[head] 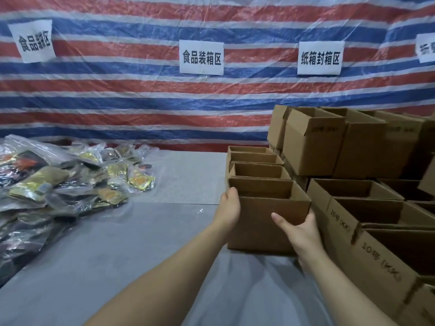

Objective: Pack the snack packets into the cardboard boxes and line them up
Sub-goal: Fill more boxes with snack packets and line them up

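A: Where does the box sit relative to your grip?

B: The nearest cardboard box (263,215) stands between my two hands. My left hand (229,209) lies against its left wall, thumb up at the top corner; whether the fingers curl behind the wall I cannot tell. My right hand (297,228) clasps the lower right corner, thumb pressed across the front face, fingers hidden round the side. The box rests upright on the tabletop (141,243), top open.

A: Materials and shapes?

B: Brown corrugated card, rectangular, flaps folded down. Behind it three more open boxes (256,164) stand touching in one file. The tabletop is grey and matte under a thin, wrinkled clear film. The snack packets (70,182) are glossy, crinkled pouches, gold and dark, heaped loosely at the left, well apart from the box.

A: Edges and free room?

B: To the right, a stack of boxes (353,147) printed "10号 (KK)" stands just beside the held box, leaving almost no gap. To the left, bare grey surface runs between the box file and the packet heap. A striped red, white and blue tarpaulin (141,102) with paper signs (201,57) closes the far edge.
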Demonstrator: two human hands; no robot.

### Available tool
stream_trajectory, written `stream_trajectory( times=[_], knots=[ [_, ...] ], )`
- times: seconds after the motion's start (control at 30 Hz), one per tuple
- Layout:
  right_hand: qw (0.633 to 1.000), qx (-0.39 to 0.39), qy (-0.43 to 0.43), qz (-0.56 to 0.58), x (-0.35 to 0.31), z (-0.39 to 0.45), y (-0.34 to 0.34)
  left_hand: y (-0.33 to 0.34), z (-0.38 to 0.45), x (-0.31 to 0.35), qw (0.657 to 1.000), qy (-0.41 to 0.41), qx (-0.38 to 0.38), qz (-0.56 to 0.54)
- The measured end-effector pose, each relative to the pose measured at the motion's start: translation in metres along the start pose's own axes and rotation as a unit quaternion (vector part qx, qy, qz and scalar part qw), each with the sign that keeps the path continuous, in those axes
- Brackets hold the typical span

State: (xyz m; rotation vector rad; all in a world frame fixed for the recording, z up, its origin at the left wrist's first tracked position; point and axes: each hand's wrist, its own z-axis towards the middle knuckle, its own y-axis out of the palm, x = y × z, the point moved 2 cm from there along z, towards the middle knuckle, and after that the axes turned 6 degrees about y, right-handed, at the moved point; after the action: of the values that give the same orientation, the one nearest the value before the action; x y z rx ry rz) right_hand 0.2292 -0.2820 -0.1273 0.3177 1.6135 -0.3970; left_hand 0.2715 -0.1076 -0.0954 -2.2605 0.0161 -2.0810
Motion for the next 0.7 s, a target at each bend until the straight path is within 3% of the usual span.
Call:
stream_trajectory(
  times=[0.4, 0.5, 0.63, 0.7],
  knots=[
    [0.999, 0.022, 0.008, -0.026, 0.001, 0.042, 0.014, 0.004, 0.029, 0.009, 1.0, -0.014, -0.003, -0.004],
    [0.997, 0.047, 0.044, -0.045, 0.003, 0.032, 0.012, -0.006, 0.014, 0.013, 0.999, -0.029, 0.008, 0.036],
    [0.988, 0.074, 0.121, -0.063, 0.009, -0.001, 0.009, -0.044, -0.014, 0.013, 0.993, 0.013, 0.019, 0.116],
    [0.984, 0.094, 0.101, -0.115, 0.008, -0.025, 0.013, -0.074, -0.034, 0.006, 0.985, 0.043, 0.034, 0.164]
  ],
)
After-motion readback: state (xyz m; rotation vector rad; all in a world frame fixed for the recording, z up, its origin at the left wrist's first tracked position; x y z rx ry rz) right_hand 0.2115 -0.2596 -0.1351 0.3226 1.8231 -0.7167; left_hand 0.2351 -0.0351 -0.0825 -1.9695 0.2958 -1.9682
